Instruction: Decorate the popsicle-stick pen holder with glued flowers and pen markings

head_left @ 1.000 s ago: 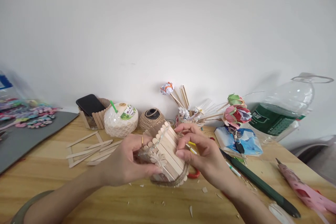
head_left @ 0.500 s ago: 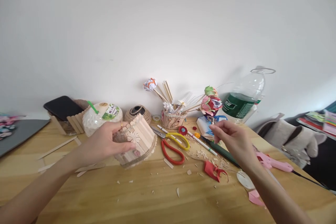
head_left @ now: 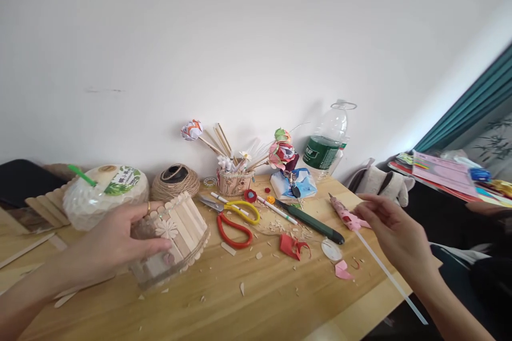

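Head view: stick holder (head_left: pixel 182 229) inside left grip (head_left: pixel 116 240)

A plain white wall (head_left: pixel 248 37) is rising behind the wooden table (head_left: pixel 280 303); a teal curtain (head_left: pixel 472 101) is hanging at right.

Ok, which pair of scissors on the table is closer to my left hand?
The red-handled scissors, lying in front of the yellow-handled scissors and nearer the stick-covered jar under your left hand.

dark phone (head_left: pixel 24 181) cut off at left edge, left hand (head_left: pixel 116 240) hiding stick holder's (head_left: pixel 188 221) side
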Available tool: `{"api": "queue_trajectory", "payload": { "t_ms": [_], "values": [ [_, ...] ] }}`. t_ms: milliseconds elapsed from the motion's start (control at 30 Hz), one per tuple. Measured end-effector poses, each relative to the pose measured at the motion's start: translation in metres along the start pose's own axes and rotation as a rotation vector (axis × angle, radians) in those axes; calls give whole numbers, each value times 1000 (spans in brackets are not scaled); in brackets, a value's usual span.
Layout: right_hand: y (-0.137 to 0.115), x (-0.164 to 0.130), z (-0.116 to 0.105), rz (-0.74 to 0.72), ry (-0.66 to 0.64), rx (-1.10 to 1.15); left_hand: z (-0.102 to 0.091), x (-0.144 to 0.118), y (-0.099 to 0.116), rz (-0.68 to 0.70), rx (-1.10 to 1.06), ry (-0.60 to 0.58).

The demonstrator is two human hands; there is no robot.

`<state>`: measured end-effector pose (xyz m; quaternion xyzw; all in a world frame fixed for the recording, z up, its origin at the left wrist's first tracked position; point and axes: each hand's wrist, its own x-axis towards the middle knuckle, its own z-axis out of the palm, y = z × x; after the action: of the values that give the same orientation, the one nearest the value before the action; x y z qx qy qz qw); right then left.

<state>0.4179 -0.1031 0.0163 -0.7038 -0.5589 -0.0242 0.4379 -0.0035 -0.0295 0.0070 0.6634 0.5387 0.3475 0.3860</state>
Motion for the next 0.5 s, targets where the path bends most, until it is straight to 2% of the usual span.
{"api": "queue_trajectory", "payload": {
  "t_ms": [100,200,367,500],
  "values": [
    [9,-2,12,-114,-172,-157,2,0,-4,17,-3,9],
    [10,3,33,-172,-272,-252,2,0,-6,42,34,21],
    [-7,21,68,-196,-366,-440,0,-3,10,74,243,-173],
    [-15,27,94,-238,-509,-564,1,-6,22,114,268,-292]
  ]
}}
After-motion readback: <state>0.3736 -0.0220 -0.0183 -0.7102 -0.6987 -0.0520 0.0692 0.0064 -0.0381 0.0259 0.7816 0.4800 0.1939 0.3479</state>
